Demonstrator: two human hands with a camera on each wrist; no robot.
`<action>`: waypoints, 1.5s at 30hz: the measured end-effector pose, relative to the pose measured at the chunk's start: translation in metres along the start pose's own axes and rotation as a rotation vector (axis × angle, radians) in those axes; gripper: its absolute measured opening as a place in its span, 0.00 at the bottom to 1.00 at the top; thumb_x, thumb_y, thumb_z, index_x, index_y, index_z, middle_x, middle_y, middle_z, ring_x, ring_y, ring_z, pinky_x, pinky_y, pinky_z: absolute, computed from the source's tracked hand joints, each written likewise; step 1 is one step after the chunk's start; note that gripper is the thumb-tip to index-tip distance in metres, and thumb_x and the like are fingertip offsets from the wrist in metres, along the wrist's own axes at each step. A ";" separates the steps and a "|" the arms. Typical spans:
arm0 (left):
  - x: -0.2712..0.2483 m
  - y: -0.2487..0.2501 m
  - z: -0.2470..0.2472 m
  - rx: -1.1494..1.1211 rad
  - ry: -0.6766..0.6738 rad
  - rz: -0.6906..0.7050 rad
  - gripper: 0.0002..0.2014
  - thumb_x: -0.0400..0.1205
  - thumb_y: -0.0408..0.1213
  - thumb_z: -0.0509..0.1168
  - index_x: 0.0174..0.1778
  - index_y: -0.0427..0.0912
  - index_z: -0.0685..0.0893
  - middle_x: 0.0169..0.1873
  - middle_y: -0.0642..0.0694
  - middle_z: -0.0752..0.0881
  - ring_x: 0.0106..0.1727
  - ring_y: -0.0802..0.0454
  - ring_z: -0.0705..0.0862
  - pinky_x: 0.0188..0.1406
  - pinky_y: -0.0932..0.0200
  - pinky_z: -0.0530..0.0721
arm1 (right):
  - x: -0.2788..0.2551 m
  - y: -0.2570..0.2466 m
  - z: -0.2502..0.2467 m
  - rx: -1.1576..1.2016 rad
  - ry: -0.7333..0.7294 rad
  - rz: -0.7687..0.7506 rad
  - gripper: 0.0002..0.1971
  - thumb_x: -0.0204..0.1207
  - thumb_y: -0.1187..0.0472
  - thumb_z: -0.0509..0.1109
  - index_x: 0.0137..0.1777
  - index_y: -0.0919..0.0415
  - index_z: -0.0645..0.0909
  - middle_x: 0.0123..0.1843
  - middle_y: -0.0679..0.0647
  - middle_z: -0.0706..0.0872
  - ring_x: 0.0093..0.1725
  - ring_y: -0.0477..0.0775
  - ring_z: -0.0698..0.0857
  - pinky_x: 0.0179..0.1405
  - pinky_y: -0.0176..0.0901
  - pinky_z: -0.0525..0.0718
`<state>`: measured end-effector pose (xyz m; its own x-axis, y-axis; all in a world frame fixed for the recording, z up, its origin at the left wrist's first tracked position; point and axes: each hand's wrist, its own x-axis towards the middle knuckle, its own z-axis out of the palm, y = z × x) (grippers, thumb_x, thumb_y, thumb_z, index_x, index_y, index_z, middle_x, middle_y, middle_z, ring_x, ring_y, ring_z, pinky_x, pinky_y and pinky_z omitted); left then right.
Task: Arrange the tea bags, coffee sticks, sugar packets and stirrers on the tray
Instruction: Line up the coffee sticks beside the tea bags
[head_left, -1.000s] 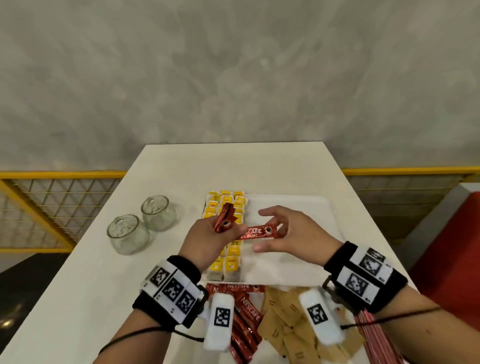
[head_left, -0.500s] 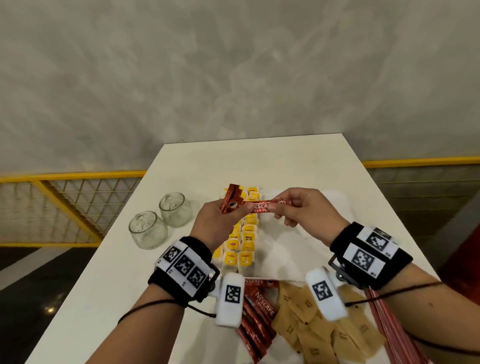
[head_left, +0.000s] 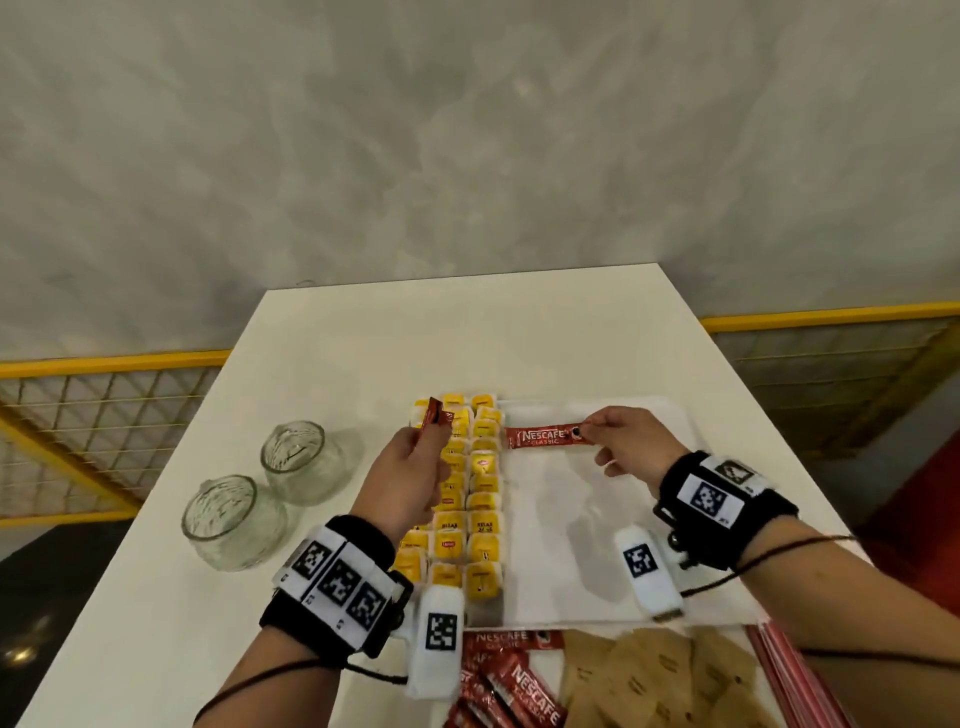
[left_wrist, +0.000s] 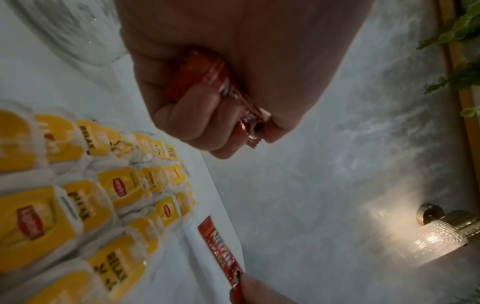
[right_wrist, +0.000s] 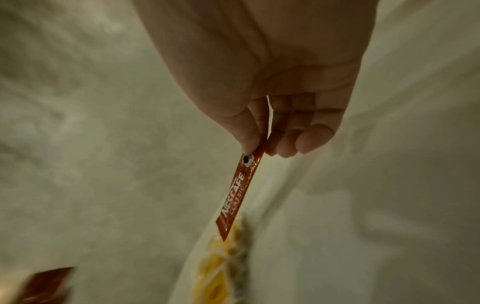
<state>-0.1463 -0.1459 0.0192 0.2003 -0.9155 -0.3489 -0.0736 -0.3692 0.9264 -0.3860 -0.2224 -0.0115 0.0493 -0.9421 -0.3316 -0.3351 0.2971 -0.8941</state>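
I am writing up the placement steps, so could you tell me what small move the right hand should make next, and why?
Probably lower the red Nescafe coffee stick flat onto the white tray, just right of the yellow tea bags. The right hand pinches its end over that bare stretch, while the left hand grips more sticks.

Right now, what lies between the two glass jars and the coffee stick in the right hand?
In the head view, the left hand gripping spare sticks, then the yellow tea bags in rows, lie between the glass jars and the coffee stick.

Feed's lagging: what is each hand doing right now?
Left hand: grips a bundle of coffee sticks.
Right hand: pinches one coffee stick by its end.
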 end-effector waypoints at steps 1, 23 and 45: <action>0.002 -0.001 -0.001 -0.004 -0.002 0.002 0.10 0.84 0.45 0.58 0.50 0.40 0.76 0.30 0.46 0.75 0.17 0.56 0.65 0.18 0.64 0.60 | 0.011 0.003 -0.001 -0.035 0.021 0.034 0.04 0.81 0.65 0.66 0.47 0.64 0.81 0.37 0.55 0.81 0.29 0.51 0.78 0.27 0.40 0.77; -0.009 -0.014 -0.025 -0.091 -0.071 0.142 0.07 0.78 0.37 0.73 0.43 0.43 0.80 0.31 0.41 0.89 0.17 0.51 0.74 0.13 0.66 0.66 | 0.067 -0.001 0.022 -0.271 0.231 0.105 0.13 0.77 0.52 0.71 0.42 0.64 0.81 0.39 0.58 0.83 0.42 0.60 0.82 0.47 0.53 0.83; -0.052 -0.010 -0.013 -0.156 -0.124 0.068 0.15 0.79 0.48 0.70 0.31 0.46 0.77 0.20 0.50 0.63 0.17 0.55 0.57 0.17 0.68 0.53 | -0.091 -0.033 0.033 0.246 -0.075 -0.261 0.05 0.78 0.63 0.71 0.41 0.58 0.87 0.30 0.48 0.82 0.24 0.44 0.75 0.27 0.32 0.76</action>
<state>-0.1438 -0.0928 0.0302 0.0771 -0.9536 -0.2910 0.0717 -0.2859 0.9556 -0.3485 -0.1413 0.0388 0.1747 -0.9799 -0.0958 -0.0664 0.0853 -0.9941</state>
